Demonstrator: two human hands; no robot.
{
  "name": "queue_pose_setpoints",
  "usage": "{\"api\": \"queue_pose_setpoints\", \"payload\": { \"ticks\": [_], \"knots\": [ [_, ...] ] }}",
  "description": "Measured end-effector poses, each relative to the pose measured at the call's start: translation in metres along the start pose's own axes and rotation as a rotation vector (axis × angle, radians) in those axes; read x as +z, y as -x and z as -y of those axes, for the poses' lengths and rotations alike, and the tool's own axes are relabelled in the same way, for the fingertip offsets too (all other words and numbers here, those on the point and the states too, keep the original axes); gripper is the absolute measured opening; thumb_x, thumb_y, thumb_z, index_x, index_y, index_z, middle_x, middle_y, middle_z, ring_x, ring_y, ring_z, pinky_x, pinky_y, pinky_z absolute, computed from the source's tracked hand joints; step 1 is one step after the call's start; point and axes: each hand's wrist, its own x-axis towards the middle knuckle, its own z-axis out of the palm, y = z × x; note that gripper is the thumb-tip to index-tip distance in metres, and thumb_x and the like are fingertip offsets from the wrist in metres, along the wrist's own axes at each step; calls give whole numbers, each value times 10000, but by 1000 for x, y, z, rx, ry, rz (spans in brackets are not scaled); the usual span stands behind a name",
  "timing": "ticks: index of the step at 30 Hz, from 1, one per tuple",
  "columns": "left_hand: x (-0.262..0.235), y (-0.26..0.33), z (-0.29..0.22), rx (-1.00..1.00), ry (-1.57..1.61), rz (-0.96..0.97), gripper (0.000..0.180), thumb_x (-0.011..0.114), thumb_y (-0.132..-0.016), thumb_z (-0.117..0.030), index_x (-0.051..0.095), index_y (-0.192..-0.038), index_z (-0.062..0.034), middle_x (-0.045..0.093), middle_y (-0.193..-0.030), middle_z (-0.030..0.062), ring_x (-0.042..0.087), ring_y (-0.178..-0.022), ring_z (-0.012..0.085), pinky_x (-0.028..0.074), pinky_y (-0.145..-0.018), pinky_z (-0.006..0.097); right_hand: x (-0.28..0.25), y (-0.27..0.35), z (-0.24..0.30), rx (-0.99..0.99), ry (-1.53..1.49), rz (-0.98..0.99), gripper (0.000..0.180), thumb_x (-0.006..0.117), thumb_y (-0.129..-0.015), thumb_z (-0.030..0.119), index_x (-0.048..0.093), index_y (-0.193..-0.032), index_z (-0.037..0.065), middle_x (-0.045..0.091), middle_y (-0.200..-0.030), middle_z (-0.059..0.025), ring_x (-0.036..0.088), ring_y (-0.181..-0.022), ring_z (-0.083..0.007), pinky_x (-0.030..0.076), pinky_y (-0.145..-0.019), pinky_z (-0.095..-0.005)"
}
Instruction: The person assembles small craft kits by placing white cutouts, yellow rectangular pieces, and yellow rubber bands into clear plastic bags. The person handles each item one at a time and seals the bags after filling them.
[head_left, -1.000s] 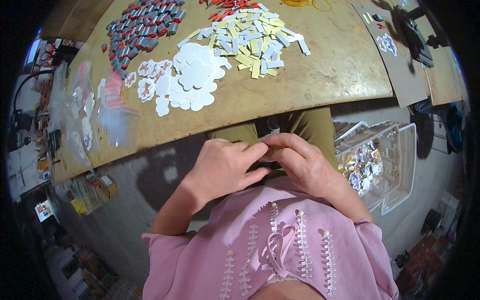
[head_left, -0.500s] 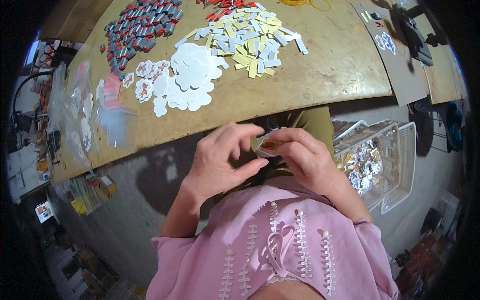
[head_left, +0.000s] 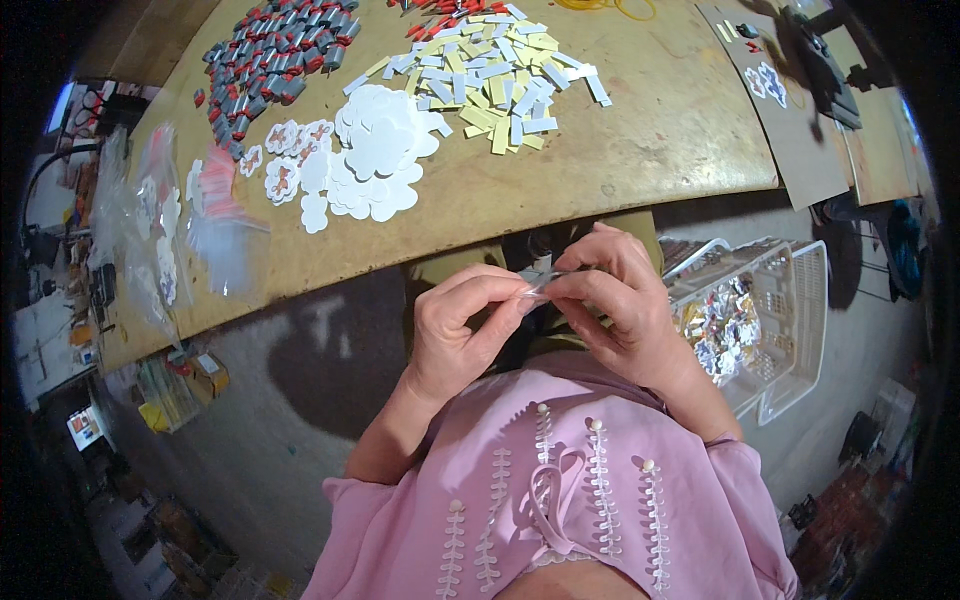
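Note:
My left hand [head_left: 460, 325] and my right hand [head_left: 615, 300] meet in front of my chest, just below the near edge of the wooden table [head_left: 640, 150]. Between their fingertips they pinch a small clear plastic packet [head_left: 540, 284] with something pale inside; its contents are too small to tell. Both hands hold it, thumbs and forefingers closed on its ends. On the table beyond lie a pile of white flower-shaped cards [head_left: 370, 160], a heap of yellow and white paper strips [head_left: 495, 75] and a heap of grey and red small pieces [head_left: 275, 50].
A white plastic basket [head_left: 790, 310] with shiny wrapped packets stands on the floor at my right. Clear plastic bags [head_left: 170, 230] lie on the table's left end. Grey cardboard sheets [head_left: 790, 110] sit at the far right. Boxes and clutter lie on the floor at left.
Both hands have risen from my lap toward the table edge, and the small clear packet now shows between the fingertips.

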Motion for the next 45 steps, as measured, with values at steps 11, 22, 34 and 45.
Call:
{"api": "queue_pose_setpoints", "payload": {
  "ticks": [11,22,34,45],
  "knots": [
    [8,2,1,-93,220,2,60,757,-970,10,757,-1030,6,757,-1031,87,713,-871,133,578,-741,273,-4,2,-5,236,-436,143,121,761,-929,-19,702,-1031,8,734,-1033,-120,732,-975,-290,578,-862,-368],
    [14,6,10,-114,417,-74,70,725,-1003,18,693,-1064,8,685,-1022,48,609,-866,56,502,-723,217,4,12,-9,710,-1111,-45,116,740,-1040,64,689,-1112,-11,726,-1029,-10,681,-974,-72,557,-886,-250],
    [19,-9,3,-3,-59,-53,142,802,-868,-25,705,-972,-21,702,-867,93,698,-773,238,550,-687,352,14,13,2,581,-491,-24,91,743,-977,5,718,-1064,-4,771,-952,-97,739,-874,-143,585,-784,-296],
    [12,-3,-9,127,-356,-6,150,750,-797,-69,603,-777,-89,583,-768,68,638,-758,297,541,-649,423,5,35,-7,567,-504,-75,58,649,-1032,-47,701,-1057,-44,745,-974,-60,726,-897,-130,577,-816,-284]
  ]
}}
